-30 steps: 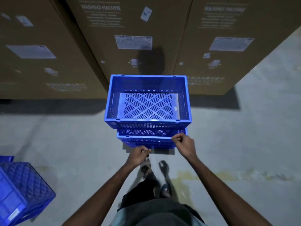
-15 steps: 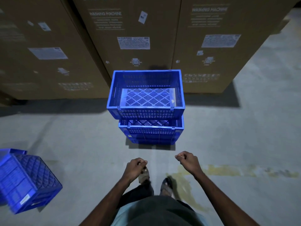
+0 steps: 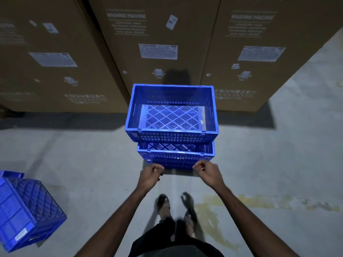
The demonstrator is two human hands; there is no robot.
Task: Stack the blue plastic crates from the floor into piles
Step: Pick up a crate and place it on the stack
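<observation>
Crates are in a pile of two on the concrete floor (image 3: 278, 164), close in front of the cardboard boxes (image 3: 157, 43). The top crate (image 3: 171, 112) sits shifted back on the bottom crate (image 3: 176, 154), so their near rims do not line up. Both hands hover just before the bottom crate: the left hand (image 3: 151, 173) and the right hand (image 3: 207, 172) have the fingers curled together, and I cannot tell whether they pinch something thin. A third crate (image 3: 27, 210) lies tipped near the left edge of the floor. I judge the risk is this offset: another crate added now could rock or slide off.
</observation>
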